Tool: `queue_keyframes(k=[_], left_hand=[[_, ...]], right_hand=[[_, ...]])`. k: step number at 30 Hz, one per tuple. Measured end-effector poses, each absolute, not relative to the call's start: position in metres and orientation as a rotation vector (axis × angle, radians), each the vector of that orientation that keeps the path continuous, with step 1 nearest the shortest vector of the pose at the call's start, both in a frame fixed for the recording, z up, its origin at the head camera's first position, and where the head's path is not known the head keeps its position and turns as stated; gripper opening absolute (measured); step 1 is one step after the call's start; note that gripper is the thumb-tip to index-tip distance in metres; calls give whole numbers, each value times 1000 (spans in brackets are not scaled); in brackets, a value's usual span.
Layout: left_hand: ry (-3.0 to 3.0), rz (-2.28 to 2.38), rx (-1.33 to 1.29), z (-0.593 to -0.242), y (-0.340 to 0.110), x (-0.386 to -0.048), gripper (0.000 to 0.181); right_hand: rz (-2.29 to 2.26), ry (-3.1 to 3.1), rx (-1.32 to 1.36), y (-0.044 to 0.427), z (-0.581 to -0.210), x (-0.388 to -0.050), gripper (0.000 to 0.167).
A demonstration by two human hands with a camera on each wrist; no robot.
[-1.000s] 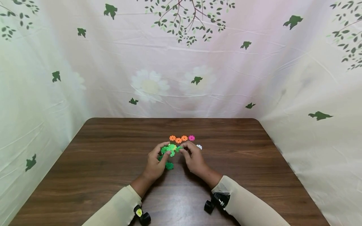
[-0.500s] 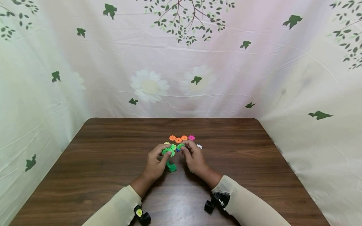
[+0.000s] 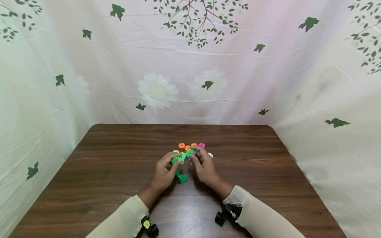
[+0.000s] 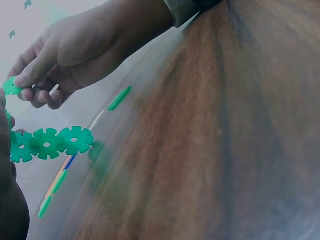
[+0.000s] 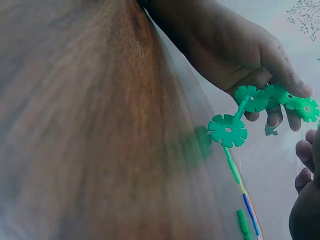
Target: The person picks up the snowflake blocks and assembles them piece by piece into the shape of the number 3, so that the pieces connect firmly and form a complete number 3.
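Observation:
In the head view my left hand grips a linked chain of green notched discs, thumb on the near side. The chain's lower end hangs below that hand, above the table. To the right, my right hand pinches a single green notched disc between thumb and fingers. The left wrist view shows this disc at the right hand's fingertips. From the right wrist view, the chain bends, its discs slotted together at angles. A narrow gap separates the single disc and the chain in the head view.
Behind the hands lie orange discs, a pink disc, a pale yellow disc, a white disc and a partly hidden blue disc. They rest on a brown wooden table before a printed cloth.
The single disc in my right hand has risen slightly and turned its face toward the head camera. The chain's lower end has swung right and down. Both forearms stay put.

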State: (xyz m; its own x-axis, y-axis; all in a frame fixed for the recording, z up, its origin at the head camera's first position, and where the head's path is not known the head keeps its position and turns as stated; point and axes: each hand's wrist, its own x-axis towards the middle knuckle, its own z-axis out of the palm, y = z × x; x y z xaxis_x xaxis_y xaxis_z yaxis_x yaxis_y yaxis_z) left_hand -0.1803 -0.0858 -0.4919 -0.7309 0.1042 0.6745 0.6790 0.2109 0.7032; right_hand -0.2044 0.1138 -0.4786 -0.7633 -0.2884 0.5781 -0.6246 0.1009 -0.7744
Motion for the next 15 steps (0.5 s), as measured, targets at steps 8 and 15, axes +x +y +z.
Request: queue_keyframes(k=[8,15], left_hand=[[-2014,-1551,-732,-493,-85,-179,30],[-1995,-1556,-748,-492,-85,-179,30]], right_hand=[[1704,-2085,954,112,-476,-200,31],[1713,-2089,952,111,-476,-199,30]])
